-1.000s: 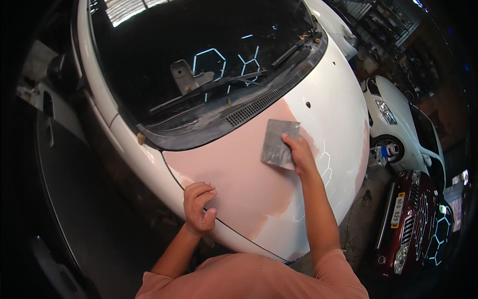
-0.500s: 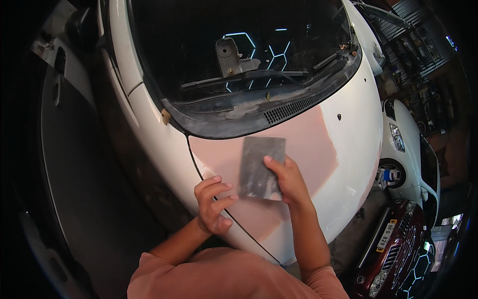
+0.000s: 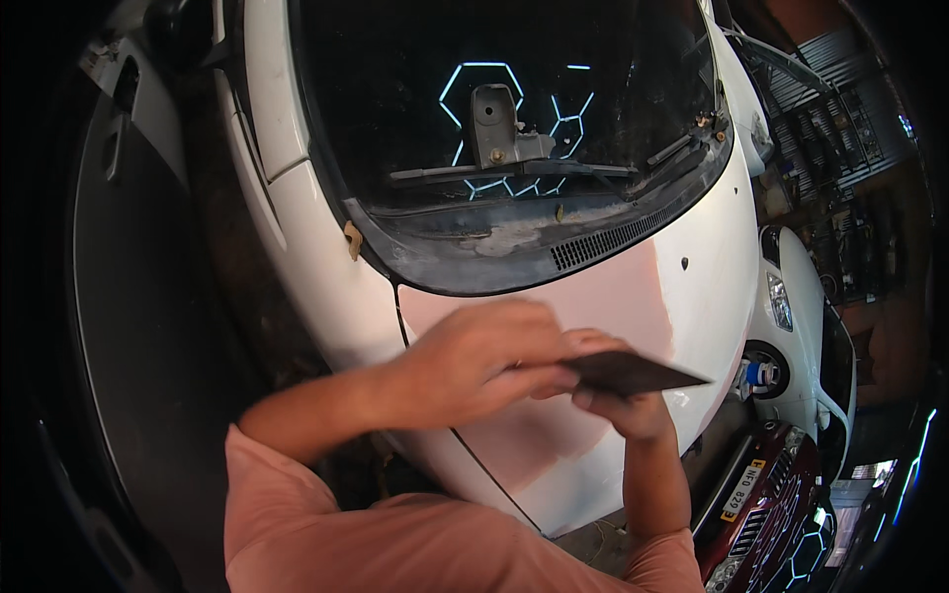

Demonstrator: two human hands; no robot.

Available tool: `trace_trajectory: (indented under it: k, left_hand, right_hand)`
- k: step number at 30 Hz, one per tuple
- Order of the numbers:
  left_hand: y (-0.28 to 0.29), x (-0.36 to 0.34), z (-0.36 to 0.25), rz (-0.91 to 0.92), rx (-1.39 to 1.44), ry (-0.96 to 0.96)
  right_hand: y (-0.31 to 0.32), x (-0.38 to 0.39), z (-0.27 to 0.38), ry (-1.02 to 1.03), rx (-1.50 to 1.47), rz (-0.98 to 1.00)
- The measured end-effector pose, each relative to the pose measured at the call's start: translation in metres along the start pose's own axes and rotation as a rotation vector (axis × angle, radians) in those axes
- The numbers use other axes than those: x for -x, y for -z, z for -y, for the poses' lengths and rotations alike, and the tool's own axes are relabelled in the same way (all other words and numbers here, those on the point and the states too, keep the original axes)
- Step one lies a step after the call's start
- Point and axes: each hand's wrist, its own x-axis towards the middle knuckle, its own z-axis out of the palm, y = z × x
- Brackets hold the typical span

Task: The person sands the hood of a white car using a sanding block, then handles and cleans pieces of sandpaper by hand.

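Note:
Over the hood of a white car (image 3: 712, 277), both my hands hold a thin, dark grey sheet (image 3: 638, 368), seen tilted nearly edge-on. My left hand (image 3: 484, 351), blurred by motion, is closed on its left end. My right hand (image 3: 628, 410) grips it from below and behind, partly hidden by it. Under them the hood carries a matte pink patch (image 3: 534, 465). Above it are the black cowl (image 3: 465, 262) and the dark windshield (image 3: 376, 89) with wiper arms and reflected hexagonal lights.
A dark car door panel (image 3: 129, 326) stands along the left. At the right are another white car (image 3: 801, 326) and a dark red car front (image 3: 766, 494), with cluttered racks (image 3: 850, 158) behind. A small tan piece (image 3: 354, 239) sits at the cowl's left corner.
My left hand has risen and moved right onto the sheet. The sheet has swung from upright to nearly edge-on in my right hand. The view has shifted, moving the car rightward in the picture.

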Motion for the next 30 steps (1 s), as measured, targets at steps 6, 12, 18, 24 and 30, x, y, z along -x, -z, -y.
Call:
trace_trajectory:
  k: [6,12,18,24,30]
  left_hand:
    - [0.075,-0.181,-0.040,0.226,-0.582,0.296]
    - [0.146,-0.238,0.079,-0.397,-1.115,-0.572]
    - [0.144,-0.239,0.088,-0.283,-1.365,-0.732]
    - [0.156,-0.244,0.095,-0.332,-1.435,-0.672]
    - [0.158,-0.243,0.097,-0.325,-1.461,-0.677]
  right_hand:
    - [0.047,-0.015,0.026,-0.320,0.132,-0.245]
    - [0.074,-0.052,0.029,-0.106,0.895,0.277]
    - [0.110,-0.079,0.035,-0.192,1.079,0.543]
    - [0.132,-0.098,0.040,-0.275,1.090,0.605]
    - [0.144,-0.108,0.040,-0.248,1.011,0.671]
